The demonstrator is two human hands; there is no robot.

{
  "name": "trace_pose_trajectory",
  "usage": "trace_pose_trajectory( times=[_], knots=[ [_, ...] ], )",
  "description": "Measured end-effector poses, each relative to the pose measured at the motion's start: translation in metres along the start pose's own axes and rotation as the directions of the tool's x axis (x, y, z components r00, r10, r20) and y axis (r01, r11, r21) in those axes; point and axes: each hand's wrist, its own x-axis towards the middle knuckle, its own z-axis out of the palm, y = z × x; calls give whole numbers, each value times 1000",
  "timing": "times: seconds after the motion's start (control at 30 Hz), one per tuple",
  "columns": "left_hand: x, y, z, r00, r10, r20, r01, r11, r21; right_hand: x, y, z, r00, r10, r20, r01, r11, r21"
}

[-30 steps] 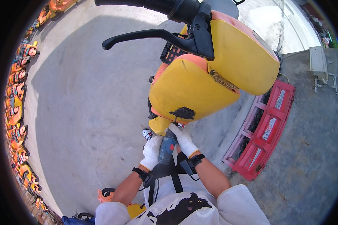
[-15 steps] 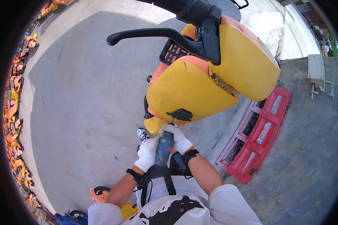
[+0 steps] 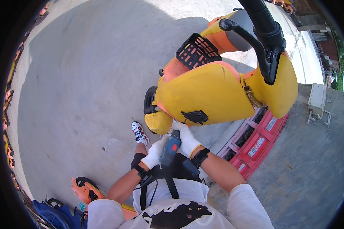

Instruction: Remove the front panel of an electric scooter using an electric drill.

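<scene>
Left hand (image 3: pixel 155 153) in a white glove is wrapping its grip around the lower body of a blue power drill (image 3: pixel 170 147), just right of a white sneaker (image 3: pixel 139 133) on the concrete floor (image 3: pixel 76 95). Right hand (image 3: pixel 186 138), gloved too, is closing its grip on the drill's top, pressing it toward the yellow scooter (image 3: pixel 214 93), with a red crate (image 3: pixel 256 143) lying further right.
</scene>
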Motion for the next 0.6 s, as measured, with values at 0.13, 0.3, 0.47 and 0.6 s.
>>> trace_pose_trajectory(
  times=[0.13, 0.3, 0.47, 0.6],
  knots=[
    [2, -23, 21, 1000, -20, 22, 22, 994, -109, -19, -12, 20, 984, -102, -148, 78, 984, -159],
    [-10, -23, 26, 993, -120, -5, 101, 855, -509, -27, -12, 35, 984, -47, -175, 10, 979, -203],
    [12, 114, -15, 993, 109, 55, -122, 901, 416, -17, -21, -32, 989, -144, 37, 141, 987, 75],
    [-12, 112, -46, 997, 75, 15, -75, 918, 388, -35, 0, -25, 962, -61, 266, -66, 893, 444]
  ],
)
